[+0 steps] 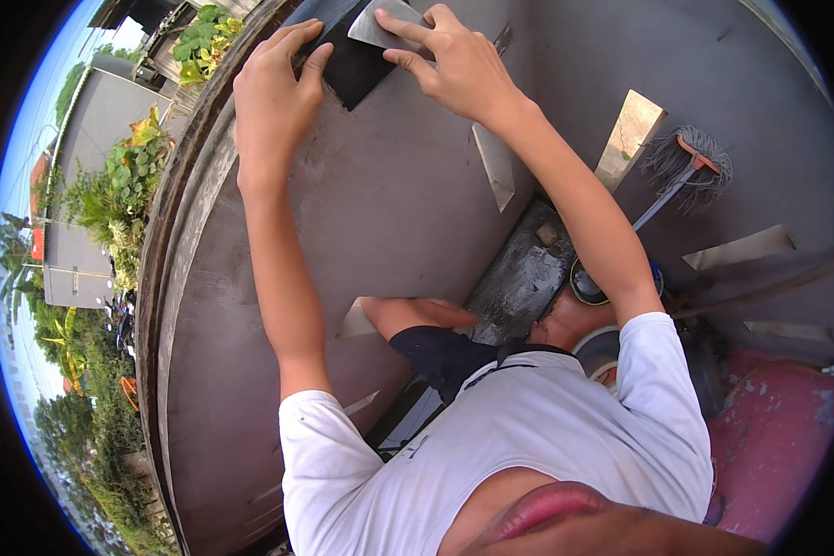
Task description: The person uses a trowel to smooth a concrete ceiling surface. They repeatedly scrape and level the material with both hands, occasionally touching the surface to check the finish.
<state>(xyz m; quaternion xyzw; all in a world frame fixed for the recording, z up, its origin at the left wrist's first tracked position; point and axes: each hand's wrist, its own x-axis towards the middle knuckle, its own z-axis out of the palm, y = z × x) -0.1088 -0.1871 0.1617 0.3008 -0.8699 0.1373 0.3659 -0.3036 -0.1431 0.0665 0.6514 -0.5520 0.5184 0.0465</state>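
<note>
At the top of the view, my left hand (276, 97) has its fingers and thumb bent at the left edge of a flat, dark, square-cornered sheet (369, 76). The sheet lies against the grey-brown wall (371, 195); its upper part runs out of view. Just to the right, my right hand (459, 69) pinches a thin silvery metal plate (380, 28), like a scraper blade, between thumb and fingers. The plate overlaps the sheet's upper right part. Both my arms reach up and forward.
Slot-like openings (628, 139) pierce the walls. A mop (700, 162) leans at the right, above a round container (591, 283). Below lies a wet, grimy floor strip (519, 278). A worn red surface (778, 435) stands at lower right. Beyond the wall's left rim are plants (134, 181).
</note>
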